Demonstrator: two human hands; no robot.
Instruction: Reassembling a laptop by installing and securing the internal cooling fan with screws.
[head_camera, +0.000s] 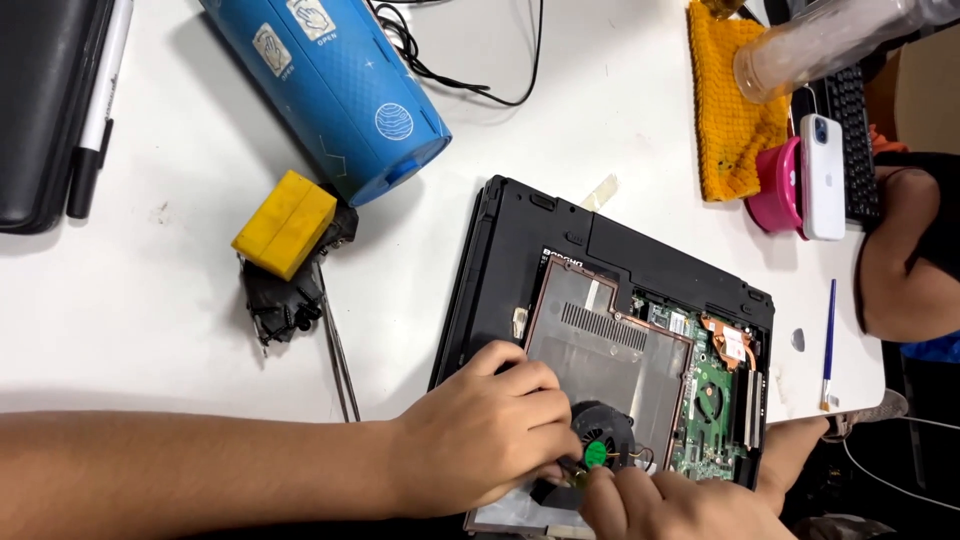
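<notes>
A black laptop (560, 250) lies upside down on the white table (150, 330), its bottom cover off, showing a grey metal plate, a green circuit board (712, 400) and copper heat pipes. My left hand (485, 430) rests on the laptop's near edge, fingers curled against a round black fan with a green hub (600, 440). My right hand (670, 505) comes in from the bottom edge and pinches something small and dark beside the fan; what it is stays hidden.
A blue cylinder (335, 85) lies at the top. Nearby are a yellow block (285, 222) on black parts, metal tweezers (338, 350), black cables, a yellow cloth (730, 110), a white phone (822, 175), a pen (829, 340) and another person's arm (900, 270) at right.
</notes>
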